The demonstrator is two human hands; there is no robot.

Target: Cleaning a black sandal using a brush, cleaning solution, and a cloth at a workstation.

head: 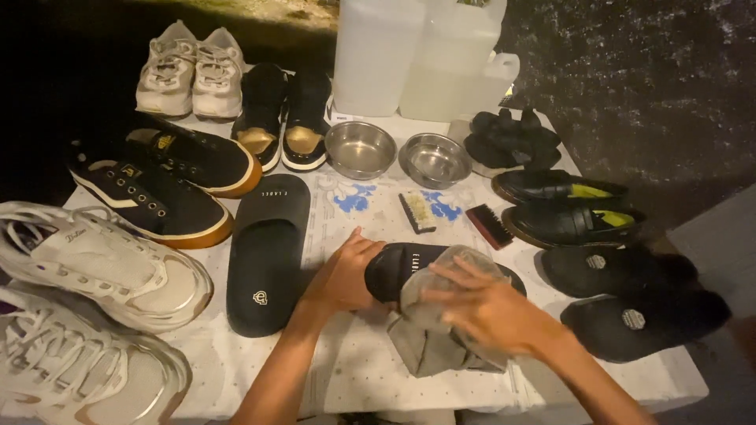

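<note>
Hands (346, 275) on shoe-crowded white table (378, 370)

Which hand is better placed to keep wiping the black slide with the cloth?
Probably the right hand: it presses the grey cloth onto the black slide. The left hand grips the slide's end, holding it on the table.

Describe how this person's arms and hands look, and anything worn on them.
Both forearms are bare, with no sleeves in view. The left hand and right hand wear no gloves; no rings, watch or bracelets show. Fingers look slender with short nails.
</note>
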